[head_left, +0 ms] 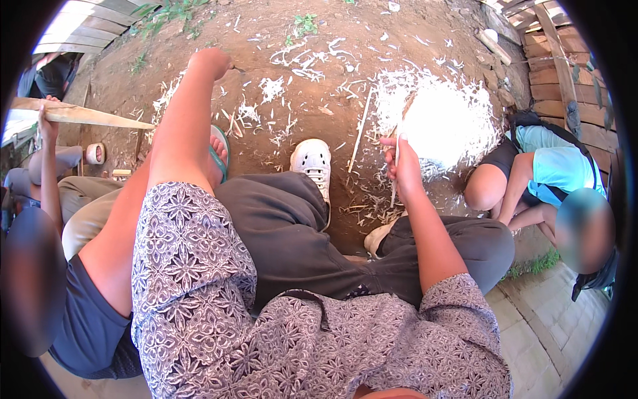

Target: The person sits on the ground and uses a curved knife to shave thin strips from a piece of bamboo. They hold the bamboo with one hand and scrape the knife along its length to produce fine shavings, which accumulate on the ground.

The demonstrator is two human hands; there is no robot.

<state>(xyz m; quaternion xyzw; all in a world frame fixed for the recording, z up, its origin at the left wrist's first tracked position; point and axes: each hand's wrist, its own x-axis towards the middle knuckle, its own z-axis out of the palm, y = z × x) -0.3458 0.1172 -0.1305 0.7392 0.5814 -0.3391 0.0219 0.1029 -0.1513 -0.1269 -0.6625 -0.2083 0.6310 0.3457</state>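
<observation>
My left hand [211,64] is stretched far forward over the dirt, its back toward me. Its fingers look curled, and what they may hold is hidden. My right hand [404,165] is raised above my right knee, closed around a thin stick [399,130] that stands nearly upright. One finger points off to the left. Strong glare beside this hand blurs the stick's upper end, so its exact kind is unclear. Just beyond lies a bright white heap of shavings [452,126]. A thin pale strip [361,130] rests on the dirt left of my right hand.
Curled shavings [309,63] litter the brown dirt ground [266,40]. At left, another person's hand [48,110] holds a long pointed wooden piece [86,114]. A person in a light blue shirt [561,169] crouches at right, near a plank fence [558,73]. My white clog [311,163] is between.
</observation>
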